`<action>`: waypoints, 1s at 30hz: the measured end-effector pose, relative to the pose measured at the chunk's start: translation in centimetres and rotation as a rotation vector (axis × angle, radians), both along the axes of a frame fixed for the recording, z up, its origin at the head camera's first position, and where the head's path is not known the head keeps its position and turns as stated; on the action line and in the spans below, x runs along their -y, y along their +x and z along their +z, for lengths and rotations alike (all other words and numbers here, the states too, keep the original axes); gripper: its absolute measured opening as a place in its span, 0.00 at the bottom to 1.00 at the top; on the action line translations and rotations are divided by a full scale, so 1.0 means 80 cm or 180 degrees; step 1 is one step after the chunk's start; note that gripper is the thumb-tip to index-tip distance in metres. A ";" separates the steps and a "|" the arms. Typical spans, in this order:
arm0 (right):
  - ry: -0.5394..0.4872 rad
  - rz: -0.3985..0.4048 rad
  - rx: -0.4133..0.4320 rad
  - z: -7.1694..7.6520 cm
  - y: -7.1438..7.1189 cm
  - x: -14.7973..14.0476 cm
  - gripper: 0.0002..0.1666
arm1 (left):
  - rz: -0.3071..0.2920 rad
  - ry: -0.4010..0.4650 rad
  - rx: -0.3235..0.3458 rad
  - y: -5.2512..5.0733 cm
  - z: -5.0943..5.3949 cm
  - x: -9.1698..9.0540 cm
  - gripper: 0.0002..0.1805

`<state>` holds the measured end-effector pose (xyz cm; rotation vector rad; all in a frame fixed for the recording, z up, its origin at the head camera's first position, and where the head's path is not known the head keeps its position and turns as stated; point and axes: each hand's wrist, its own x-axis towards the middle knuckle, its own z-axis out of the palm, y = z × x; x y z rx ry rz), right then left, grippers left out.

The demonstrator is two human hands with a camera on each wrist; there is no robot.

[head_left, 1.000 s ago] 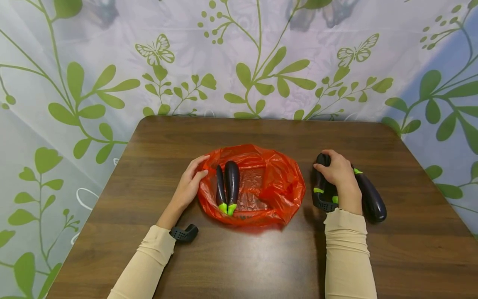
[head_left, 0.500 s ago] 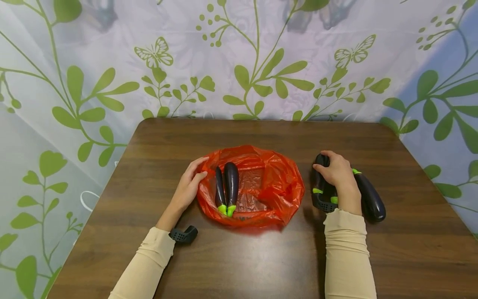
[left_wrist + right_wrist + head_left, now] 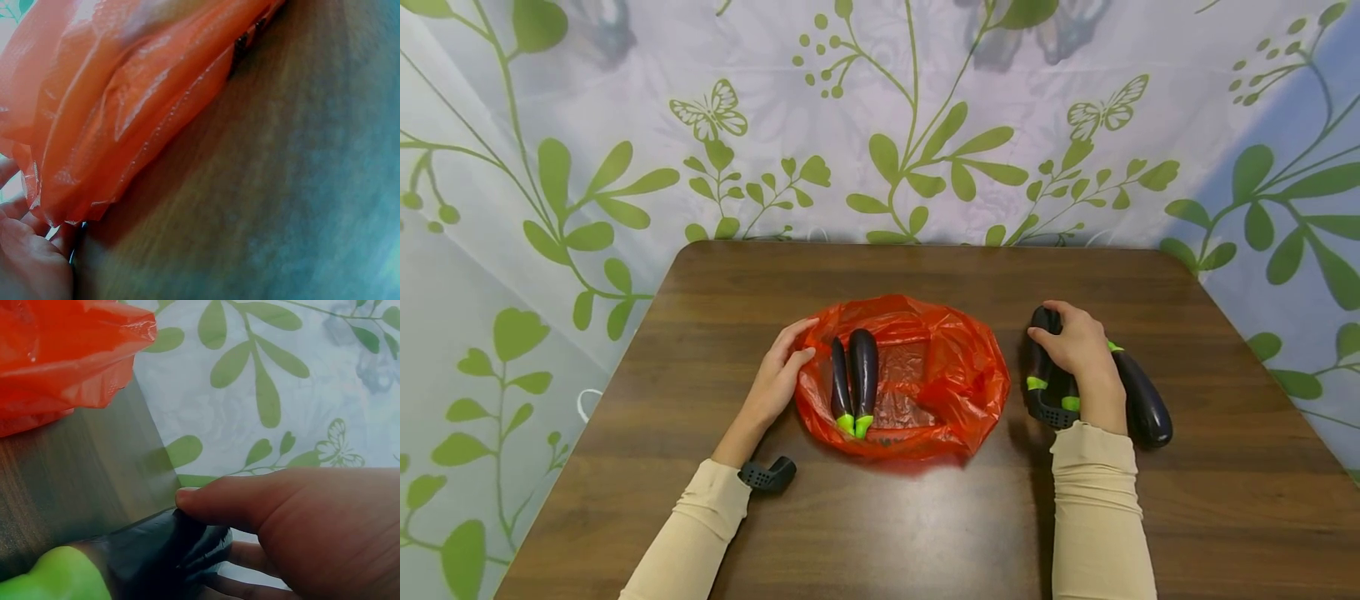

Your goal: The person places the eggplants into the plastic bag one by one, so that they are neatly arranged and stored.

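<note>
An open red plastic bag (image 3: pixel 966 358) lies on the table, with two dark eggplants (image 3: pixel 865 371) side by side in its left part, green ends toward the person. At the bag's left rim, the left hand (image 3: pixel 772 383) holds the edge; in the left wrist view the hand (image 3: pixel 34 253) is partly behind the red film (image 3: pixel 125 125). To the right of the bag, the right hand (image 3: pixel 1084 350) grips the upper end of an eggplant (image 3: pixel 1039 358), thumb on its near side. The right wrist view shows the thumb and fingers of that hand (image 3: pixel 281 531) around the dark eggplant (image 3: pixel 150 556).
Beneath and beside the right hand is another eggplant, its green end (image 3: pixel 1070 403) showing. One more eggplant (image 3: pixel 1142 400) lies right of the right wrist. A patterned cloth (image 3: pixel 760 125) hangs behind the wooden table (image 3: pixel 910 533). Each wrist wears a black band.
The head view has shifted slightly. Both hands, the bag and the eggplants otherwise stay nearly the same.
</note>
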<state>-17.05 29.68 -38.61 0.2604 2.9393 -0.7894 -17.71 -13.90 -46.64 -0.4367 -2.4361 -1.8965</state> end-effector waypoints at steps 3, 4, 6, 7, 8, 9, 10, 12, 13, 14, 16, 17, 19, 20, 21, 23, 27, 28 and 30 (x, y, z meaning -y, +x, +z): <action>-0.0005 -0.0005 -0.0076 0.002 0.001 0.001 0.39 | -0.0008 0.0010 0.0012 0.001 -0.001 0.000 0.24; -0.0011 -0.0006 -0.0102 0.004 0.002 0.002 0.39 | -0.0008 0.0012 0.0008 0.001 -0.001 0.000 0.24; -0.0016 -0.0005 -0.0142 0.005 0.002 0.002 0.39 | -0.0005 0.0006 -0.0003 0.001 -0.001 0.000 0.24; -0.0020 -0.0007 -0.0153 0.006 0.002 0.002 0.39 | -0.0003 0.0005 -0.0005 0.001 -0.001 0.000 0.24; -0.0027 -0.0006 -0.0166 0.007 0.003 0.002 0.39 | -0.0004 0.0002 -0.0006 0.001 -0.001 0.000 0.24; -0.0025 -0.0005 -0.0178 0.008 0.003 0.002 0.40 | -0.0004 -0.0003 -0.0007 0.001 -0.002 0.000 0.24; -0.0030 -0.0008 -0.0187 0.009 0.004 0.002 0.40 | -0.0004 -0.0006 -0.0007 0.001 -0.002 0.000 0.24; -0.0051 -0.0018 -0.0194 0.012 0.004 0.003 0.40 | -0.0007 -0.0010 -0.0009 0.001 -0.002 0.000 0.24; -0.0061 -0.0018 -0.0196 0.013 0.005 0.003 0.41 | -0.0009 -0.0010 -0.0012 0.001 -0.002 0.000 0.24; -0.0073 -0.0016 -0.0196 0.015 0.006 0.003 0.41 | -0.0008 -0.0014 -0.0022 0.001 -0.002 0.000 0.24; -0.0109 -0.0018 -0.0192 0.017 0.006 0.003 0.41 | -0.0003 -0.0017 -0.0033 0.001 -0.002 0.000 0.24; -0.0124 -0.0020 -0.0193 0.018 0.007 0.004 0.41 | -0.0003 -0.0019 -0.0037 0.001 -0.001 0.000 0.24; -0.0140 -0.0013 -0.0201 0.020 0.007 0.004 0.42 | -0.0006 -0.0023 -0.0037 0.001 -0.001 0.000 0.24; -0.0151 -0.0012 -0.0204 0.021 0.007 0.004 0.42 | -0.0005 -0.0021 -0.0039 0.001 -0.001 0.000 0.24; -0.0159 -0.0012 -0.0209 0.022 0.008 0.004 0.42 | -0.0006 -0.0020 -0.0037 0.001 -0.001 0.000 0.24; -0.0180 -0.0013 -0.0212 0.023 0.008 0.005 0.42 | -0.0008 -0.0019 -0.0034 0.001 0.000 0.000 0.24; -0.0253 -0.0027 -0.0225 0.027 0.010 0.006 0.42 | -0.0012 -0.0011 -0.0024 0.001 0.001 0.000 0.24; -0.0275 -0.0032 -0.0233 0.028 0.011 0.007 0.42 | -0.0012 -0.0008 -0.0025 0.001 0.001 0.000 0.24; -0.0323 -0.0042 -0.0246 0.030 0.012 0.009 0.42 | -0.0014 -0.0005 -0.0027 0.001 0.002 0.000 0.24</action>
